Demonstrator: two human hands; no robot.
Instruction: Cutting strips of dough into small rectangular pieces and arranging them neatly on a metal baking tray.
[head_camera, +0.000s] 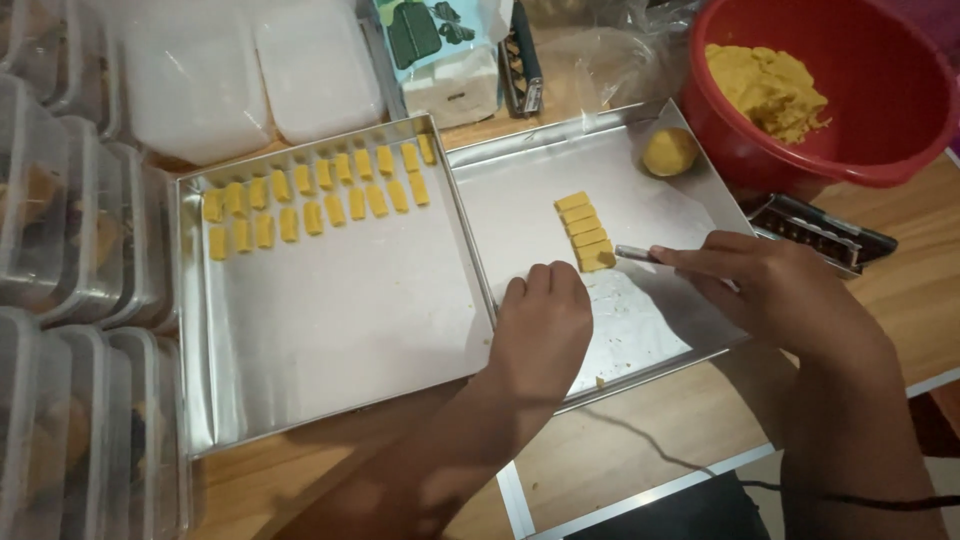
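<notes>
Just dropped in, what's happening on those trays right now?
A person is working yellow dough on two shallow metal trays. The right hand holds a thin metal tool against a short stack of cut yellow dough pieces on the right tray, while the left hand rests beside them. The left tray carries rows of finished pieces. A dough ball and a red plastic bowl of dough sit nearby.
</notes>
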